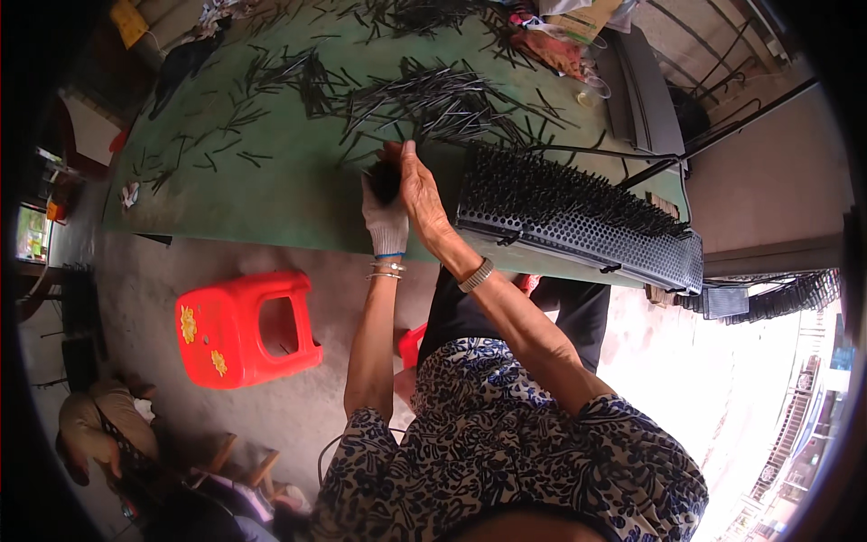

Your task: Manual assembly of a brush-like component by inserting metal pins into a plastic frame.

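My left hand (385,221), in a pale knit glove, is closed around a dark black bundle (384,181). What the bundle is made of is too dark to make out. Pressed up beside it is my bare right hand (421,191), thumb pointing up and fingers curled toward the bundle; whatever is between those fingers is hidden. Just beyond both hands lies a loose heap of thin black sticks (433,99). Right of my right hand stands a perforated metal rack (578,237), its holes densely filled with upright black pieces (551,185).
The green table (298,203) carries more scattered sticks at left and far side. Bags and cloth (551,52) lie at the far right by a grey panel (641,99). A red plastic stool (239,330) stands on the floor at left; another person (108,425) is at lower left.
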`<state>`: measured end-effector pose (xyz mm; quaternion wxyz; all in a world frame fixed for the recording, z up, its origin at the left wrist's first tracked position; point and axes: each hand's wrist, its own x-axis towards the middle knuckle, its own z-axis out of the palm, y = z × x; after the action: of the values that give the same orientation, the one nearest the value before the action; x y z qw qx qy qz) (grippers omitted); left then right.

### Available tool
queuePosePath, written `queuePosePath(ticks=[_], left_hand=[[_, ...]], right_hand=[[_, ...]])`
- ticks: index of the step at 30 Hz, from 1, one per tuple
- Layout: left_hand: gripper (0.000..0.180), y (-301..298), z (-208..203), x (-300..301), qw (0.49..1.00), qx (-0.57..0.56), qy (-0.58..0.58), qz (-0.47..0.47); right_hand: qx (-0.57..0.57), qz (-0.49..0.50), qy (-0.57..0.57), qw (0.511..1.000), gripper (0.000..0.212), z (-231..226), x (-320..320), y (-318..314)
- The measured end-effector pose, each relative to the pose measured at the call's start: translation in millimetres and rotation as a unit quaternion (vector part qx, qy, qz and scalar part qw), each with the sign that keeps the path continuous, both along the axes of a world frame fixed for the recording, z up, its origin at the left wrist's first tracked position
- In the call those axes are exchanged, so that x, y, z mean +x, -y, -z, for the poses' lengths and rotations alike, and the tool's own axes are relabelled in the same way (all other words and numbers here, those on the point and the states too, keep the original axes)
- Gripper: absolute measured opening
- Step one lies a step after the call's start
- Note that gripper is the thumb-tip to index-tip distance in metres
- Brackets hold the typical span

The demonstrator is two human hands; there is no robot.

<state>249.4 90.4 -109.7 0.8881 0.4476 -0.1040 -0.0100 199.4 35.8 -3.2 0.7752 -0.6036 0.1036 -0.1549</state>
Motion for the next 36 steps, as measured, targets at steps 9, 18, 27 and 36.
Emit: queuePosePath(ticks=[9, 18, 27, 36], left_hand=[[0.034, -5.7, -6.3, 5.5, 0.999, -0.015, -0.027, 0.038], [0.014, 10.2, -154.4, -129.6, 0.919, 0.224, -0.141, 0.292], [0.018, 86.6, -145.1, -227.1, 0.857, 0.186, -0.245, 0.413], [0.011, 115.8, -138.2, -224.2, 0.866, 0.191, -0.253, 0.387]], right_hand=[[-0.252, 0.038, 0.044, 0.966, 0.036, -19.1, -6.7, 20.8], [-0.283, -0.021, 0.0, 0.959, 0.028, -73.9, -128.7, 115.6], [-0.221, 0.07, -0.159, 0.96, 0.022, -48.4, -255.5, 175.6], [-0.236, 0.142, -0.123, 0.953, 0.024, -37.1, -243.0, 191.0]])
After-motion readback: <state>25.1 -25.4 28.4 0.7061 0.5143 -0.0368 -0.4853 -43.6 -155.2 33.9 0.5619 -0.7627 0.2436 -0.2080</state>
